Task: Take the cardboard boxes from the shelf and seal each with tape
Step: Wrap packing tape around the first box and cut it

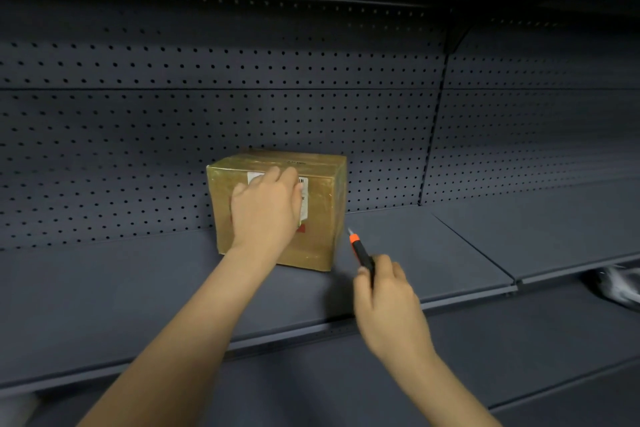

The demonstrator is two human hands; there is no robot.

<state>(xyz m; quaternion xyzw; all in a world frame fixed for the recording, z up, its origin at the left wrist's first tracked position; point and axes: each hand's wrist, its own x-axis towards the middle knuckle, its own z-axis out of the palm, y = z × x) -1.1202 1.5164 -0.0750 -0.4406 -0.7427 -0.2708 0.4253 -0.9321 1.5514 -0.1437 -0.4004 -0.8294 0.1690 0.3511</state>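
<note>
Reaching into the dark grey metal shelf (433,243), the left hand (265,208) lay against the front face of the small brown cardboard box (322,204), fingers up near the top edge and partly covering a white printed label (304,199). That grip looked loose and spread, pressed on the card and not closed round anything. The box sat at the back of the shelf, right up against the perforated dark back panel (207,114), and its faces looked glossy, maybe with tape on them, though I couldn't say for sure.

The right hand (384,298) had its grip wrapped round a slim black utility knife with an orange collar (362,251), the tip pointing up towards the box's near right corner, close but not touching.

My take: the step was getting the box off the shelf. One flat palm wouldn't lift it cleanly, so hooking fingers over the top edge and dragging it forward seemed the best bet. I'd turn that blade away or retract it first, since it was aimed at both the box and the other wrist.

Something pale and blurry (616,284) sat lower right; couldn't make it out.
</note>
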